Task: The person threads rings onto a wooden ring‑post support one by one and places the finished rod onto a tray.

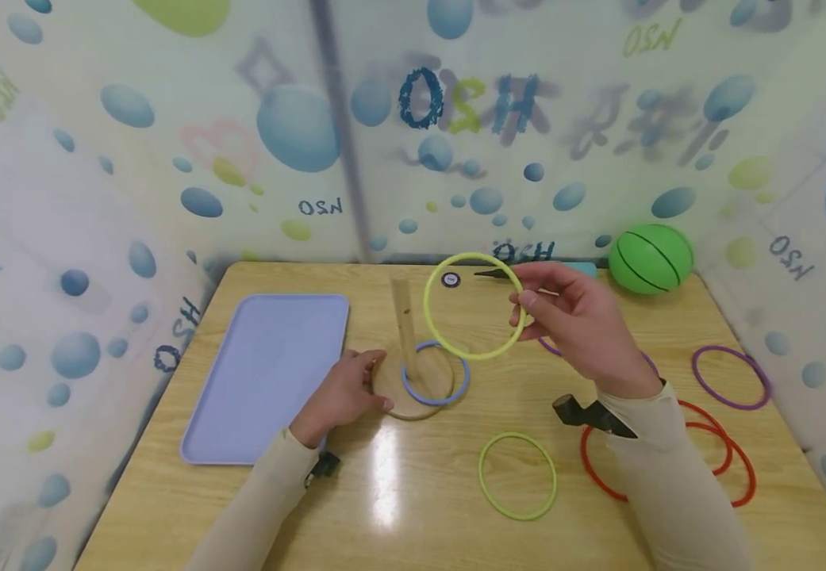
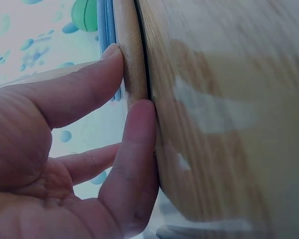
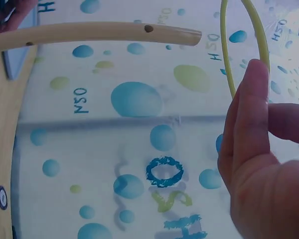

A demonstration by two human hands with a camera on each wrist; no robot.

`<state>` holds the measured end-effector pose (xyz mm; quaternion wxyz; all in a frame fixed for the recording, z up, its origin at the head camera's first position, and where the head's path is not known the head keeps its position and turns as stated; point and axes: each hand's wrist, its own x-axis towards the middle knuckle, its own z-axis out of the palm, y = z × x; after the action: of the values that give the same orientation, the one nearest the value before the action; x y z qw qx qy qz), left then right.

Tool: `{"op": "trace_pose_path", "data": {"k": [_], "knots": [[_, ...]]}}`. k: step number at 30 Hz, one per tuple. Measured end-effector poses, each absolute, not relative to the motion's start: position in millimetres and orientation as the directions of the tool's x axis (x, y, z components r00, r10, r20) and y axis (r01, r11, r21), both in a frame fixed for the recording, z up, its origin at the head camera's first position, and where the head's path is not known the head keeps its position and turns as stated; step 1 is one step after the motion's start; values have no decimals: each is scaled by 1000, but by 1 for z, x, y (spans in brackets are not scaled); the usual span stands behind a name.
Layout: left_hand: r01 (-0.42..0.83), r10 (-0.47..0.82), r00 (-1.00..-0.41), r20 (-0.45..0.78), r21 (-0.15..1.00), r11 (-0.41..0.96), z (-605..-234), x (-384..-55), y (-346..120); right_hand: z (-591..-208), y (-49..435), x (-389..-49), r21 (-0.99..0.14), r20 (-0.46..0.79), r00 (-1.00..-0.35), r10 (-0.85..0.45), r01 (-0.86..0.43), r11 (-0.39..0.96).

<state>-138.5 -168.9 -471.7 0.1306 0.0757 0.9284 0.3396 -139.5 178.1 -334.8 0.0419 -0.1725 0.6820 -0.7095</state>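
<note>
A wooden peg stand has an upright post (image 1: pixel 405 325) on a round base (image 1: pixel 393 396). A blue ring (image 1: pixel 467 373) lies round the post's foot, overhanging the base on the right. My left hand (image 1: pixel 341 392) holds the left side of the base, thumb and fingers at its rim (image 2: pixel 132 59) in the left wrist view. Raised right of the post, my right hand (image 1: pixel 584 325) pinches a yellow-green ring (image 1: pixel 428 305) between thumb and fingers. The ring stands nearly upright, apart from the post top (image 3: pixel 189 37) in the right wrist view.
A lavender tray (image 1: pixel 277 373) lies left of the stand. Another yellow-green ring (image 1: pixel 481 468) is at the front. Red rings (image 1: pixel 752 476) and a purple ring (image 1: pixel 695 374) lie to the right. At the back are a green ball (image 1: pixel 651 258) and a small round disc (image 1: pixel 451 279).
</note>
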Motion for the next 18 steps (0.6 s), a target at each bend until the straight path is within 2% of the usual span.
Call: {"op": "trace_pose_path", "data": {"k": [7,12,18], "knots": [[57,241,-952,-188,667,743,-472,-136,-171,-321,149,-141,-956,267,-908,-322,-207,-210],[64,243,-952,-187,655,753,-473,-135,-170,-319,129,-149,-957,249,-906,-341,-176,-230],[86,250,-953,-169,642,762,-471,-135,-170,-334,108,-161,-972,169,-919,-357,-95,-214]]}}
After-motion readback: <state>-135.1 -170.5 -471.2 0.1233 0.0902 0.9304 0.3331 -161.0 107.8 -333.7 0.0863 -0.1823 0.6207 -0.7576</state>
